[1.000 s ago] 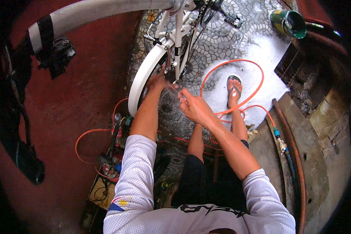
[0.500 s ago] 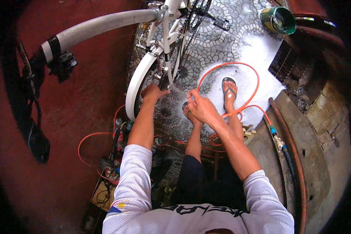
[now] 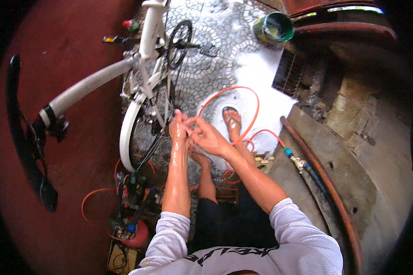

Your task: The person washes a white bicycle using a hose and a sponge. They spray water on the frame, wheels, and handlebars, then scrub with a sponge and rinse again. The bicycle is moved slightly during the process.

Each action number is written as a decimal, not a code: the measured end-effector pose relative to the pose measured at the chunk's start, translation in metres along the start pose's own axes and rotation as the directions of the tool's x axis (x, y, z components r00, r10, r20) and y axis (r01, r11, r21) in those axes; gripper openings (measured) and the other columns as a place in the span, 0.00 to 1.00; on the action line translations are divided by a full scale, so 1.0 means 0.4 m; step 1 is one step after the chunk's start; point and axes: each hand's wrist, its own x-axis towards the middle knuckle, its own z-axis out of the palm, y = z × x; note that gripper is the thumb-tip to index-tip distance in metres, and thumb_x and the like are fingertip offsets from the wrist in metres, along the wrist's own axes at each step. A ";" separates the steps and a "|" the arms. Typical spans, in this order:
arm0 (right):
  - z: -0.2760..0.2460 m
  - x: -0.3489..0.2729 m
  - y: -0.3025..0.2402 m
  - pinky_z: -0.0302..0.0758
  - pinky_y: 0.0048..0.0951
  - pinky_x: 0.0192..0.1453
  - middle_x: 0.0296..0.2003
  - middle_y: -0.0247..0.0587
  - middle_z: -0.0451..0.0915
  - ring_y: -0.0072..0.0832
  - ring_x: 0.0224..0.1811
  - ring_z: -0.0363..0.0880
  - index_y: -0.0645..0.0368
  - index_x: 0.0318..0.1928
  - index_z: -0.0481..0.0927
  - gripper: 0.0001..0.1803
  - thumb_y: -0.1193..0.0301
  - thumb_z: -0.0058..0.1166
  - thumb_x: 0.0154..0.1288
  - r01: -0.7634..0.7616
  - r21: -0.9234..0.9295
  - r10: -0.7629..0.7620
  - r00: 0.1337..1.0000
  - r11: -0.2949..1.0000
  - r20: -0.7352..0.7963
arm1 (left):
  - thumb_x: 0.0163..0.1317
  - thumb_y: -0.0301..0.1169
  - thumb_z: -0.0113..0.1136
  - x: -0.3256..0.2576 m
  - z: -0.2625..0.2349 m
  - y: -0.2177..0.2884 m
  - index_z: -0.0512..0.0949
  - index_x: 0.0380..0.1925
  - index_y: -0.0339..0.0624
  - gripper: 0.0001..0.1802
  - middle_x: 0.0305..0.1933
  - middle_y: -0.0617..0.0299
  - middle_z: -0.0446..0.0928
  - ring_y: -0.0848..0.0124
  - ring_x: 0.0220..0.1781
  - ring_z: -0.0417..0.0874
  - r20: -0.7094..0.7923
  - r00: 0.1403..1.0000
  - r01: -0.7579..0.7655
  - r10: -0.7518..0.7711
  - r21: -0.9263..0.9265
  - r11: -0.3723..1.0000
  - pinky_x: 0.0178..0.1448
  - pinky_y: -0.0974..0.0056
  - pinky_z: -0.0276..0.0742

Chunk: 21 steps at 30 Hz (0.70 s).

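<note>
While the right hand (image 3: pixel 209 138) has its fingers curled by the hose (image 3: pixel 258 106), grip unclear, the left hand (image 3: pixel 178 129) is beside that hand, its finger state untellable, the bike (image 3: pixel 140 97) ahead and left.

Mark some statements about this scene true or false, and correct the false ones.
1. The left hand and right hand are far apart. False: they are close together.
2. The bicycle has a white fender over its wheel. True.
3. The hose looped near the right foot is blue. False: it is orange.
4. The right foot wears a flip-flop. True.
5. The bucket is closer to the hands than the right foot is. False: the right foot is closer.
6. The left forearm glistens as if wet. True.
</note>
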 end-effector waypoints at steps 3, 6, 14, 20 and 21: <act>-0.116 0.060 -0.055 0.72 0.22 0.27 0.29 0.40 0.79 0.21 0.20 0.72 0.56 0.57 0.65 0.14 0.70 0.46 0.75 -0.074 0.313 0.157 0.956 0.947 -0.249 | 0.70 0.68 0.32 -0.051 0.156 -0.012 0.78 0.31 0.40 0.42 0.20 0.65 0.72 0.75 0.19 0.68 0.385 0.923 -0.003 0.021 -0.048 0.999 0.23 0.69 0.62; -0.216 0.171 -0.090 0.74 0.22 0.28 0.31 0.40 0.78 0.21 0.21 0.71 0.57 0.58 0.64 0.16 0.71 0.47 0.75 0.070 0.524 0.248 0.822 0.849 -0.512 | 0.74 0.62 0.31 -0.091 0.267 -0.096 0.76 0.49 0.37 0.38 0.30 0.66 0.75 0.77 0.33 0.75 0.446 0.879 -0.172 0.171 -0.038 0.984 0.41 0.71 0.73; -0.836 0.464 0.008 0.57 0.53 0.73 0.71 0.52 0.60 0.50 0.73 0.57 0.59 0.73 0.58 0.49 0.50 0.63 0.58 -0.572 -0.794 -0.329 0.724 0.204 -0.606 | 0.79 0.50 0.36 -0.071 0.228 -0.132 0.74 0.40 0.38 0.26 0.19 0.67 0.68 0.76 0.23 0.71 0.349 0.914 -0.277 0.205 0.167 0.946 0.32 0.68 0.72; -1.058 0.480 0.062 0.70 0.53 0.60 0.49 0.53 0.80 0.50 0.55 0.77 0.56 0.50 0.76 0.15 0.67 0.52 0.63 -0.406 -0.909 -0.251 0.893 -0.094 -0.373 | 0.78 0.51 0.37 -0.036 0.066 -0.176 0.73 0.40 0.36 0.27 0.18 0.65 0.66 0.73 0.20 0.70 0.221 0.966 -0.165 0.135 0.127 0.978 0.30 0.66 0.73; -1.057 0.464 0.079 0.73 0.53 0.56 0.43 0.53 0.83 0.51 0.50 0.81 0.56 0.45 0.78 0.11 0.70 0.50 0.63 -0.348 -0.937 -0.234 0.914 -0.030 -0.332 | 0.78 0.51 0.37 -0.040 0.041 -0.190 0.73 0.40 0.36 0.27 0.17 0.65 0.66 0.73 0.20 0.70 0.210 0.970 -0.154 0.126 0.121 0.981 0.29 0.65 0.73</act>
